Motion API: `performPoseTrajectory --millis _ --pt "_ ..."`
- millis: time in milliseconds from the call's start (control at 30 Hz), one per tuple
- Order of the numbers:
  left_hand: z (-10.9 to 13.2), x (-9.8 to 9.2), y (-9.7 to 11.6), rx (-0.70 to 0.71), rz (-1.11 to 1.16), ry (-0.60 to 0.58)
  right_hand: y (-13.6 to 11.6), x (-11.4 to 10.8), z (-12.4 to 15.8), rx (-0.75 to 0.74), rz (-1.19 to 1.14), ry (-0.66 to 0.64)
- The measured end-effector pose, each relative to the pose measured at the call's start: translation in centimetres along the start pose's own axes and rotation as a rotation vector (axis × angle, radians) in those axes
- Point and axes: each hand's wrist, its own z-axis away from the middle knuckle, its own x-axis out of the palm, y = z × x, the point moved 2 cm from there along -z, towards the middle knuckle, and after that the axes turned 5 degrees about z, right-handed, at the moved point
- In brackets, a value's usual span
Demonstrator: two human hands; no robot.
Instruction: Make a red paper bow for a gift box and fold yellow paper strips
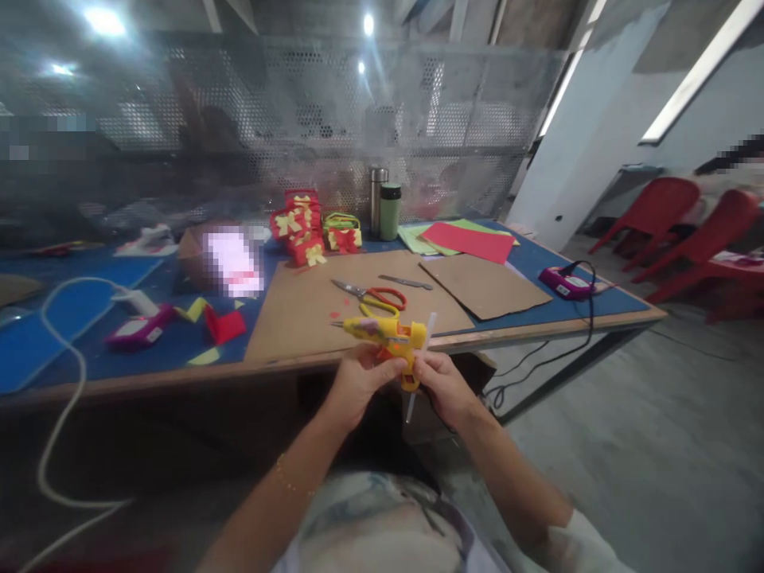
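A yellow hot glue gun [389, 331] is held just past the table's front edge, its nozzle pointing left. My left hand [360, 383] is closed around its handle and trigger side. Pinched in my right hand [446, 385] is a translucent glue stick [428, 328], which slants behind the gun's back end and shows again below the fingers. The stick looks to be outside the gun, though the fingers partly cover it. Beyond the gun, scissors [371, 298] with red and yellow handles lie partly spread on a cardboard sheet [298, 309].
A craft knife [406, 282] lies behind the scissors. Red paper pieces with yellow bows [300, 227], a green bottle [390, 213] and red paper [469, 241] are at the back. Purple devices [140, 328] sit at both sides, with a white cable [80, 374] hanging at left.
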Motion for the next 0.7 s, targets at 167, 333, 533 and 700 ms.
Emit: performPoseTrajectory --millis 167,333,533,700 --pt "0.7 0.4 -0.1 0.032 -0.038 0.036 0.8 0.2 0.3 0.039 0.001 0.015" --pt "0.9 -0.4 -0.4 0.098 -0.049 0.114 0.3 -0.8 0.6 -0.063 0.196 0.088" --pt "1.0 -2.5 0.0 0.105 0.021 0.096 -3.7 -3.3 2.5 -0.518 0.770 0.309" --pt "1.4 -3.4 0.6 0.044 0.050 -0.008 -7.4 -2.4 4.3 -0.773 1.055 0.262"
